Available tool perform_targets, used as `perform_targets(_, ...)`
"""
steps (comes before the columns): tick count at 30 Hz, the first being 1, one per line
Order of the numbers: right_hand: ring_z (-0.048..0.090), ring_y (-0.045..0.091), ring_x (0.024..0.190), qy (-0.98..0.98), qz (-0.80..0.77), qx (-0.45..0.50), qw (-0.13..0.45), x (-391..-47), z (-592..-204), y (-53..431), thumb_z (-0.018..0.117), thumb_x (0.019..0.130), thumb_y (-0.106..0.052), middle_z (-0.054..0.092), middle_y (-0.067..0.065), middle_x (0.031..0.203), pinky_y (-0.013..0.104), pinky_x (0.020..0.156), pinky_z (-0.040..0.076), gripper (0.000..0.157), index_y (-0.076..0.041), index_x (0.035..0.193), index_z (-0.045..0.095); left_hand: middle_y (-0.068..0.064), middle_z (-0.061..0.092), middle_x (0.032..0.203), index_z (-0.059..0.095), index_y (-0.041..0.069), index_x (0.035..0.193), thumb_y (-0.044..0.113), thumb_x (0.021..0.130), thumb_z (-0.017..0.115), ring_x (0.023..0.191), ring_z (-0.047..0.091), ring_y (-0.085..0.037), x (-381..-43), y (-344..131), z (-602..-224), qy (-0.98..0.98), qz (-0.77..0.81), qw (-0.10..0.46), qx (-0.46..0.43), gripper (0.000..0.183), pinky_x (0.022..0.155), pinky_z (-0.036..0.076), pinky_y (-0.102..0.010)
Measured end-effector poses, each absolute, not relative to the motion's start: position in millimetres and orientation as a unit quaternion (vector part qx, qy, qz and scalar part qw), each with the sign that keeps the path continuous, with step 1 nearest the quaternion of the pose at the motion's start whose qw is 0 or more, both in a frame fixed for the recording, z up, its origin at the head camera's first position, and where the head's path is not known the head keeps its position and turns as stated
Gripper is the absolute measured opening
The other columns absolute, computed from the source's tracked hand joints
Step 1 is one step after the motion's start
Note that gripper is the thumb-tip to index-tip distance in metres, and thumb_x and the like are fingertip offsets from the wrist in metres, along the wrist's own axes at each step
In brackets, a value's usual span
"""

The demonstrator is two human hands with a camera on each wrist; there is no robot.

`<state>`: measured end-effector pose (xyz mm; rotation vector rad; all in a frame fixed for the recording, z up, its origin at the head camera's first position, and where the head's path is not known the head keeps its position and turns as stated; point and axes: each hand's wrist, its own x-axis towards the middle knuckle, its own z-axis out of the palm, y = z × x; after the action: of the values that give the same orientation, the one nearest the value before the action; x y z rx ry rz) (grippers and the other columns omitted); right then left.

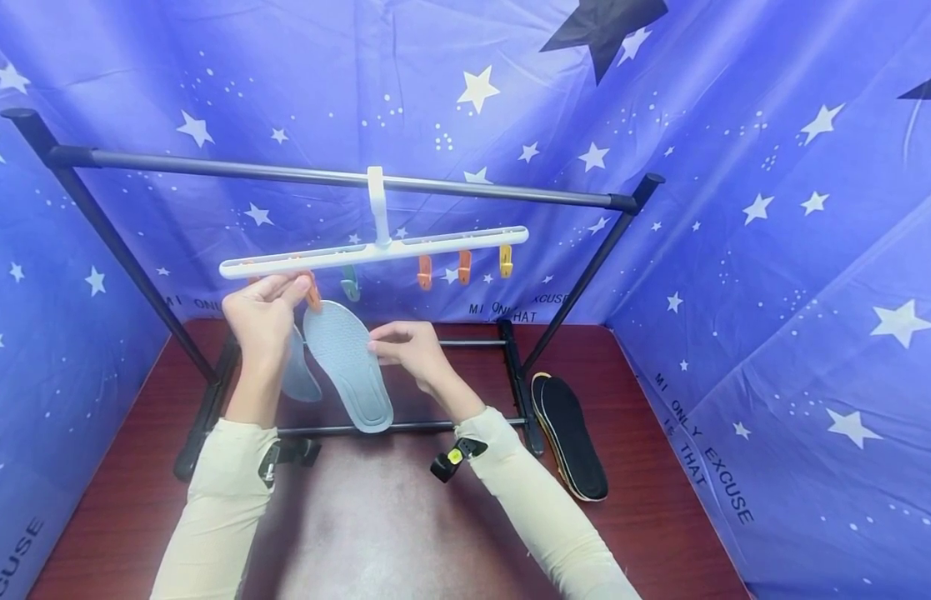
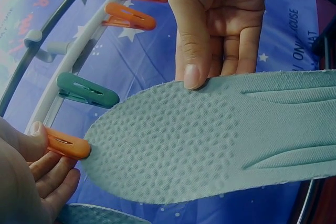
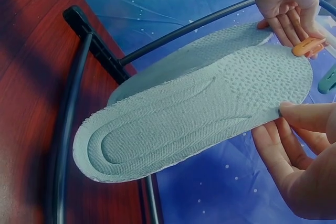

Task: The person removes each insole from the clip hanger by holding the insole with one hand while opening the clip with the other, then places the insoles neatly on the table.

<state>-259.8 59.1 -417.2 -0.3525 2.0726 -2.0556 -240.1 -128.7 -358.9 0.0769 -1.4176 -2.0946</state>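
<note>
A light grey insole (image 1: 348, 367) hangs under the white hanger (image 1: 307, 263), its dimpled end up. My left hand (image 1: 262, 321) pinches an orange clip (image 2: 68, 144) between thumb and fingers. The tip of that clip meets the insole's upper edge. On the insole's side edge, the thumb and fingers of my right hand (image 1: 416, 354) pinch the dimpled part. Behind it, and partly hidden by it, hangs a second grey insole (image 3: 157, 74). A green clip (image 2: 88, 90) sits beside the orange one on the hanger.
The hanger hooks over the top bar (image 1: 480, 185) of a black rack. More orange clips (image 1: 464, 267) and a yellow clip (image 1: 506, 262) hang to the right. Black insoles (image 1: 573, 437) lie stacked on the red-brown table (image 1: 645, 500), right of the rack. Blue star-printed cloth (image 1: 780, 250) surrounds the table.
</note>
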Motion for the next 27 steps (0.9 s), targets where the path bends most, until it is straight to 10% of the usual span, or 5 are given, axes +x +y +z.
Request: perform_targets(27,0.07,0.009,0.071,0.703,-0.698,-0.11,0.087,-251.3,-418.0,106.1,0.071,0.087,0.01,0.073,-0.001,0.082,0.04,0.078,0.065,0.025,0.021,0.108,0.066,-0.001,0.073,0.063,0.075,-0.014,0.095,-0.016,0.086,0.069,0.054,0.067,-0.012,-240.1,-129.0,-362.1,-0.529,-0.797,0.292,0.005,0.011,0.065,0.059,-0.019)
